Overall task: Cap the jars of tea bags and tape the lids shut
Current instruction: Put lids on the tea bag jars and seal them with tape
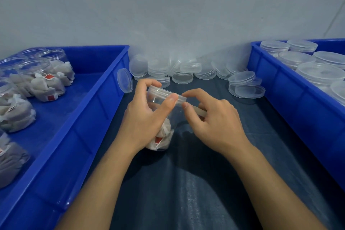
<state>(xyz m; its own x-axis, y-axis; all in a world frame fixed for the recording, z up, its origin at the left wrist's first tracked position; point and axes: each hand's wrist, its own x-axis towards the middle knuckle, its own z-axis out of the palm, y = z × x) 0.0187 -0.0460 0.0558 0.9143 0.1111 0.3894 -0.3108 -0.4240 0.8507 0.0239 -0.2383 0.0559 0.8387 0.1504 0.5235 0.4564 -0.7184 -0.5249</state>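
The left hand (147, 115) is gripping the jar (162, 117) of tea bags, tilted over the dark surface (186, 183) between two blue bins, while the right hand (214, 117) is pinching tape (200, 112) at the lid (166, 93), so the next move is probably pressing it down all around.

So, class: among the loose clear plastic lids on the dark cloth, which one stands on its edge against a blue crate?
The round clear lid propped against the left blue crate, near its far corner. The other lids lie piled by the wall.
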